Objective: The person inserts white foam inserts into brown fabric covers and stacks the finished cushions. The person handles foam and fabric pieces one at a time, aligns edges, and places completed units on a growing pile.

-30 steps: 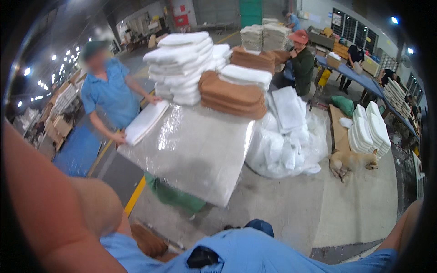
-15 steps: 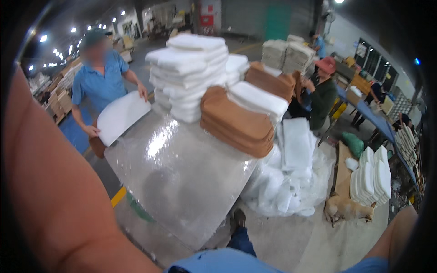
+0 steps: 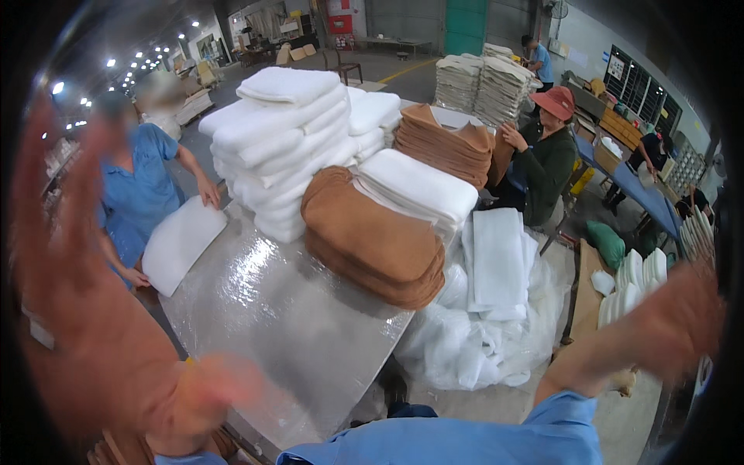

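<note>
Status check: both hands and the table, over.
Left hand blurred, empty, above metal table. Right hand raised, empty, off to the side. Brown pad stack untouched.

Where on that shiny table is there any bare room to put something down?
The near half of the shiny table is bare, bordered by the white pad on the left and the brown stack behind. The far half is crowded with white stacks. Both hands are raised, blurred: left hand, right hand.
</note>
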`<state>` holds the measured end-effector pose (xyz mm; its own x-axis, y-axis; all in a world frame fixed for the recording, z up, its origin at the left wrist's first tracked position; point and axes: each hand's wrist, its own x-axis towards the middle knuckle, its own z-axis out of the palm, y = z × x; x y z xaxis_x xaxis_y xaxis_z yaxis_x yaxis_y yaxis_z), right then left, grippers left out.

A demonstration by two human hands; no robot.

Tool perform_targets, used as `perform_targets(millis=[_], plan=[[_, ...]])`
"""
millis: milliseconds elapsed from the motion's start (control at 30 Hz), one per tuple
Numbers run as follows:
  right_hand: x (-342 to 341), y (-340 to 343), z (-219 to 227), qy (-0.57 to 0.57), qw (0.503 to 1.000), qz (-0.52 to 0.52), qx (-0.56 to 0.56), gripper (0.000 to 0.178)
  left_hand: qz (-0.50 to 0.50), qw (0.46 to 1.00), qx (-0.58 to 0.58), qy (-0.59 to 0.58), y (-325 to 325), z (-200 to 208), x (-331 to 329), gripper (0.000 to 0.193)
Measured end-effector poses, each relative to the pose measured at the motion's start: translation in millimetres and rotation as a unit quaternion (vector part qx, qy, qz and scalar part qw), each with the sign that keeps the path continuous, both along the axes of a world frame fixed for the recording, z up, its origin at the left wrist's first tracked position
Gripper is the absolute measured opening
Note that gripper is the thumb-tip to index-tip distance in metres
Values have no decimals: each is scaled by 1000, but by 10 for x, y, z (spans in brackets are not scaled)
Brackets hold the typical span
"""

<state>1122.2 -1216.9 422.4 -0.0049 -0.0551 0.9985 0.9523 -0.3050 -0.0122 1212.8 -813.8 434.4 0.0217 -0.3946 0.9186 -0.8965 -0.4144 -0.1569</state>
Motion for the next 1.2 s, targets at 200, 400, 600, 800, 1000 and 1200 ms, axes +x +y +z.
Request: perform_targets(millis=[200, 400, 600, 800, 1000, 1200], plan=[[754, -714, -2280, 504, 760, -51, 407, 56, 92, 853, -235, 458, 676, -1512, -188, 71], [872, -576, -2719, 612, 642, 34, 460, 47, 132, 621, -398, 663, 872, -2977, -749, 44], [2167, -965, -2919, 639, 648, 69, 407, 41, 130, 622, -349, 689, 634, -3046, -566, 44], [3532, -1554, -3607, 710, 508, -74, 482, 41, 125, 644, -356, 666, 354, -2989, 109, 41], [4296, -1506, -4149, 751, 444, -103, 478, 40, 192, 645, -353, 650, 14, -2947, 217, 38], [4583, -1858, -3733, 729, 458, -62, 505, 52, 215, 584, -415, 664, -105, -3271, -2, 38]])
